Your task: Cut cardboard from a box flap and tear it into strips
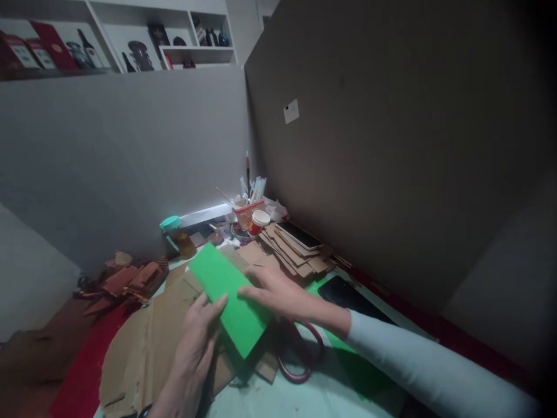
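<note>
A bright green rectangular piece (pixel 230 296) is held tilted above the table in the middle of the view. My left hand (pixel 198 337) grips its left edge, with the thumb lying on the green face. From the right, my right hand (pixel 270 290) holds the far right edge, its thumb on the face and its fingers partly hidden behind. Brown cardboard (pixel 152 342) lies below and to the left. Dark red scissors handles (pixel 300 360) show just right of the green piece. Further right, more green sheet (pixel 359 366) lies partly under my right forearm.
Stacked cardboard pieces (pixel 296 255) bear a tablet (pixel 299 235). A black phone (pixel 348 296) lies at the right. Behind stand a paper cup (pixel 259 222), a brush holder (pixel 248 213) and a teal-lidded jug (pixel 180 238). Reddish-brown scraps (pixel 130 278) sit at the left.
</note>
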Available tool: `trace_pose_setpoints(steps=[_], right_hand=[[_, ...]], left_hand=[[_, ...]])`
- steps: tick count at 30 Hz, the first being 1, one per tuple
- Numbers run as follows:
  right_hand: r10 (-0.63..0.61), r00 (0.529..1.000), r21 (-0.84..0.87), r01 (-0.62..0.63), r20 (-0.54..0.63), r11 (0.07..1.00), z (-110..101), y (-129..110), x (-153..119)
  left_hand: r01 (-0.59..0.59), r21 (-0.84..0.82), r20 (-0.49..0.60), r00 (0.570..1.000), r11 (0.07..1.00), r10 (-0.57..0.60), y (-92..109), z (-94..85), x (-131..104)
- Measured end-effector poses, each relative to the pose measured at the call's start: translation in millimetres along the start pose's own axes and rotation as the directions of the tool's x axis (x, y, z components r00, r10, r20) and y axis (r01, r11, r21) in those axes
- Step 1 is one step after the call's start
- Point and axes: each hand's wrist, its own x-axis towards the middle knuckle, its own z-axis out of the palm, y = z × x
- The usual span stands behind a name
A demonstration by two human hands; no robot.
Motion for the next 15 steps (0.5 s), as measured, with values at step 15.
trace_pose_setpoints(steps=[15], right_hand=[[0.194, 0.981, -0.261, -0.182, 0.021, 0.948, 41, -13, -107]], left_hand=[[0.031, 0.510, -0.371, 0.909, 0.860, 0.188, -3, -67.6, -19]])
